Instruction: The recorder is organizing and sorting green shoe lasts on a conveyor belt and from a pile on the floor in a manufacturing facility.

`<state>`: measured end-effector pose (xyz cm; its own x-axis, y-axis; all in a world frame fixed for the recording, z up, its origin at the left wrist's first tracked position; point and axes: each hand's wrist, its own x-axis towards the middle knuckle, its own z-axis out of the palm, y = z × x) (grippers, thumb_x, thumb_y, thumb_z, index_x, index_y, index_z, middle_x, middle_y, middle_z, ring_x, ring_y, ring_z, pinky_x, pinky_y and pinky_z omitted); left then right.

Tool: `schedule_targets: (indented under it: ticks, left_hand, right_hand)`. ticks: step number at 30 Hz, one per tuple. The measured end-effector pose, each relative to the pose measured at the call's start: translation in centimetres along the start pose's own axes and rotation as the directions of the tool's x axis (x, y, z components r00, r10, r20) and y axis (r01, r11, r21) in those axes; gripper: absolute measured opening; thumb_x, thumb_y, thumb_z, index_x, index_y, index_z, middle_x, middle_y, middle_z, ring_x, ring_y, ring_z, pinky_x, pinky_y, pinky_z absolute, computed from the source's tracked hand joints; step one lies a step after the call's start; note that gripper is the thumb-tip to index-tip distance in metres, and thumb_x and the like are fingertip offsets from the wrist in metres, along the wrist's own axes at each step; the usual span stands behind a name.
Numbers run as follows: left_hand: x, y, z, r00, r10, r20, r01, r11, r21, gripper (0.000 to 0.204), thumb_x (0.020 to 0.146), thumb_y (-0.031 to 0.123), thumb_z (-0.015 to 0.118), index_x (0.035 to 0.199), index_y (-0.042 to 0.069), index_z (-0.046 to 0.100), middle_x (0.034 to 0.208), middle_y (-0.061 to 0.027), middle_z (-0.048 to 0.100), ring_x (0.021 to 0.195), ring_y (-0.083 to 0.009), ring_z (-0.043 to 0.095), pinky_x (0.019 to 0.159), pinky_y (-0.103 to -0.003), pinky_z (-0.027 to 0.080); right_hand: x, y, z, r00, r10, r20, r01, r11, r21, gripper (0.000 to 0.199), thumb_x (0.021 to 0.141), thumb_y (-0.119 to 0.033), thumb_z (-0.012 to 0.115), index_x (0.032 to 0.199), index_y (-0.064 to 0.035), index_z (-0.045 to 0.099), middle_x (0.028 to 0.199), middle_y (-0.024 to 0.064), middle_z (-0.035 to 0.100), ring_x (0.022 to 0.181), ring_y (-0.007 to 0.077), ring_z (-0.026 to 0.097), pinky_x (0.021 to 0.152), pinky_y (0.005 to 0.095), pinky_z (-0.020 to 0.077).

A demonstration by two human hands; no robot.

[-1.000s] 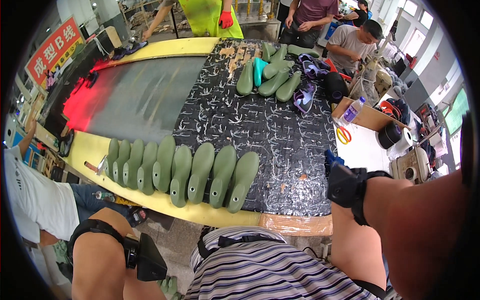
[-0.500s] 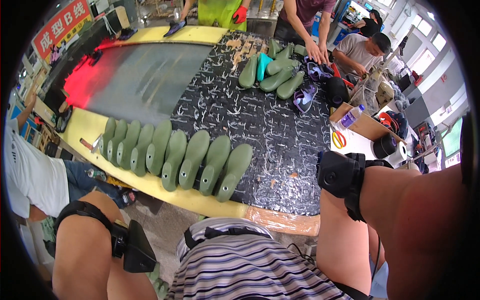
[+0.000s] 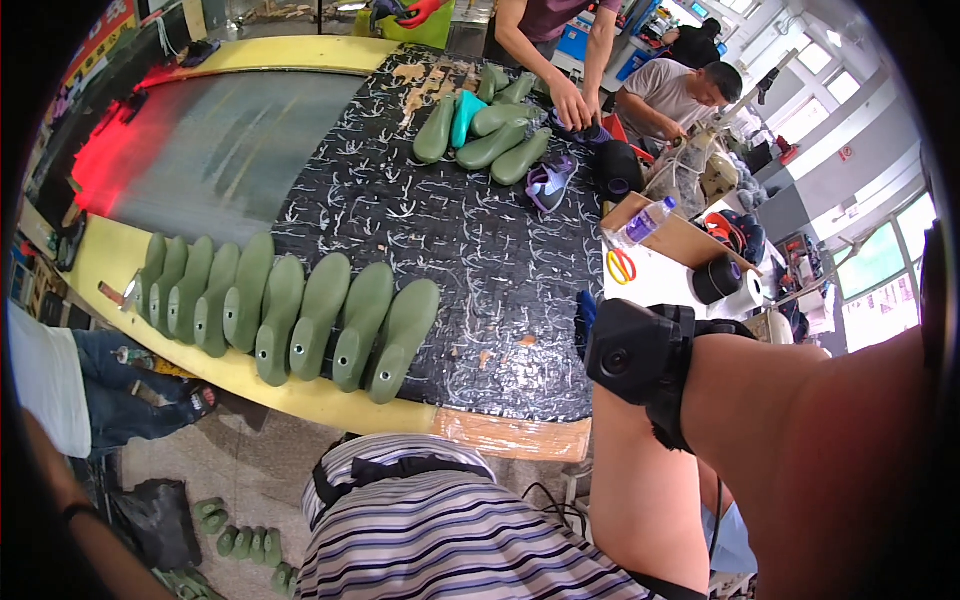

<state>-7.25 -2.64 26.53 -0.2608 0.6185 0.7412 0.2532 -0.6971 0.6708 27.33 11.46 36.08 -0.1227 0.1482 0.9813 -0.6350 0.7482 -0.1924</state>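
Note:
Several green shoe lasts [image 3: 325,310] stand in a row, heels toward me, along the table's near left edge. My right forearm [image 3: 760,390] comes in from the right, with a black camera [image 3: 640,350] strapped at its wrist. That camera and the arm hide my right hand, so its fingers do not show. A small dark blue thing [image 3: 586,320] peeks out beside the camera; I cannot make out what it is. At the lower left edge only a dark part of an arm [image 3: 60,490] with a thin band shows, and my left hand is out of view.
Across the table lie more green lasts [image 3: 493,145], one turquoise last [image 3: 466,117] and a purple shoe [image 3: 550,185]. A co-worker's hands [image 3: 575,105] work beside them. To the right are a bottle [image 3: 645,222], scissors [image 3: 620,265] and black thread cones [image 3: 716,280]. More lasts [image 3: 250,543] rest on the floor.
The view has swung right, so the table has slid left. My left arm with its strapped camera has left the lower left, uncovering floor. A co-worker's red glove is now at a shoe.

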Motion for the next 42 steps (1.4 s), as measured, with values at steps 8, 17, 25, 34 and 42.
schedule_targets:
  ticks: [8, 17, 25, 34, 42]
  left_hand:
    - [-0.6, -3.3, -1.2, 0.996, -0.033, -0.082, 0.034, 0.999, 0.002, 0.051, 0.09, 0.021, 0.052, 0.135, -0.001, 0.042, 0.132, -0.014, 0.051, 0.123, -0.0248, 0.048, 0.104, -0.035, 0.036]
    - [2.3, -3.6, -5.9, 0.997, 0.042, -0.057, -0.033, 0.988, 0.152, 0.048, 0.091, 0.019, 0.05, 0.134, -0.002, 0.043, 0.131, -0.0133, 0.052, 0.123, -0.0238, 0.048, 0.104, -0.035, 0.036]
    - [0.6, -0.7, -9.5, 0.994, -0.066, -0.083, 0.088, 0.953, 0.29, 0.046, 0.092, 0.017, 0.049, 0.133, -0.002, 0.045, 0.131, -0.0126, 0.053, 0.123, -0.0229, 0.048, 0.104, -0.035, 0.036]
    - [0.7, 5.6, -12.3, 0.99, -0.066, -0.123, 0.117, 0.874, 0.472, 0.043, 0.093, 0.015, 0.048, 0.132, -0.003, 0.046, 0.13, -0.0118, 0.054, 0.123, -0.0219, 0.048, 0.105, -0.034, 0.035]
    - [-15.3, -7.6, -11.6, 0.794, -0.592, -0.141, 0.508, 0.518, 0.688, 0.045, 0.083, 0.028, 0.067, 0.121, 0.006, 0.059, 0.127, -0.0156, 0.055, 0.118, -0.031, 0.052, 0.098, -0.04, 0.04]
  right_hand:
    - [1.0, 2.7, 2.4, 0.997, -0.051, 0.053, 0.052, 0.999, -0.014, 0.062, 0.095, -0.048, 0.04, 0.141, -0.007, 0.035, 0.137, 0.0152, 0.042, 0.126, 0.0303, 0.041, 0.11, 0.0406, 0.0259]
    - [-1.8, 2.8, 5.3, 0.963, -0.265, -0.041, 0.266, 0.964, 0.018, 0.059, 0.096, -0.046, 0.041, 0.14, -0.0069, 0.036, 0.135, 0.0135, 0.044, 0.124, 0.0295, 0.042, 0.109, 0.0401, 0.0274]
    - [-1.9, 2.9, 6.5, 0.948, -0.266, -0.177, 0.28, 0.958, 0.06, 0.057, 0.096, -0.044, 0.041, 0.139, -0.0068, 0.037, 0.134, 0.0119, 0.045, 0.123, 0.0288, 0.043, 0.109, 0.0397, 0.0287]
    - [1.5, 6.3, 11.7, 0.876, -0.342, -0.34, 0.4, 0.909, 0.118, 0.055, 0.096, -0.042, 0.042, 0.138, -0.0067, 0.039, 0.132, 0.0102, 0.047, 0.121, 0.0281, 0.044, 0.108, 0.0392, 0.0302]
    - [-30.3, 22.5, 7.7, 0.553, 0.826, 0.109, -0.468, 0.416, -0.779, 0.048, 0.095, -0.019, 0.048, 0.136, 0.0043, 0.038, 0.141, 0.0287, 0.036, 0.13, 0.043, 0.035, 0.106, 0.049, 0.0283]
